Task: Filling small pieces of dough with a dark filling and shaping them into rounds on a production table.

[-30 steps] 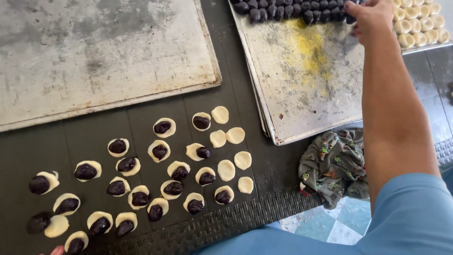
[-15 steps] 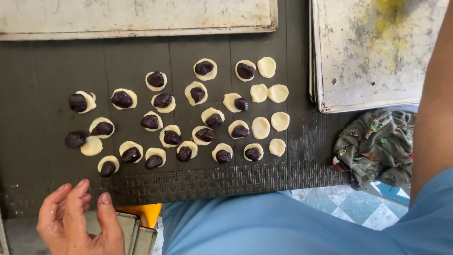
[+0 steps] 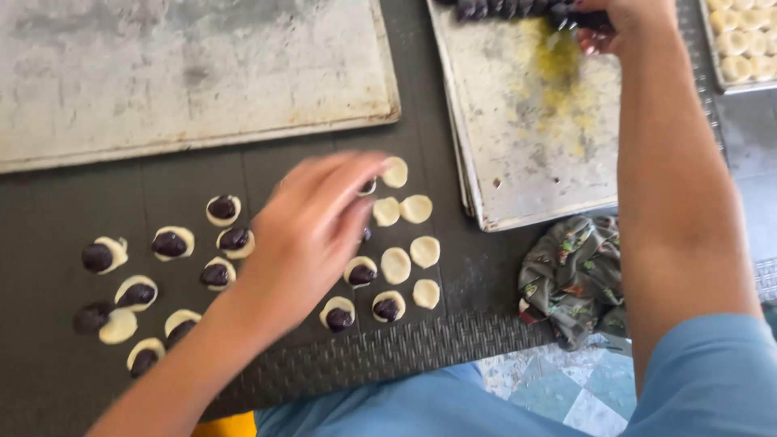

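Observation:
Several small pale dough discs lie on a dark mat (image 3: pixel 48 202); most carry a dark filling ball (image 3: pixel 170 243), a few at the right are plain (image 3: pixel 417 208). My left hand (image 3: pixel 312 231), blurred, reaches palm down across them with fingers extended, its tips over a filled disc (image 3: pixel 368 188) beside the top plain disc (image 3: pixel 395 171). At the top edge my right hand (image 3: pixel 627 20) is curled on dark filling balls (image 3: pixel 502 10) that sit in a row on the right metal tray (image 3: pixel 518 154).
A large worn metal tray (image 3: pixel 202 73) lies at the back left. Another tray of pale shaped pieces (image 3: pixel 745 48) sits at the top right corner. A crumpled patterned cloth (image 3: pixel 571 279) lies at the mat's right edge, above tiled floor (image 3: pixel 558 388).
My left hand has come up from the near edge and now stretches over the discs. The view has swung back up, showing my right hand at the row of dark balls.

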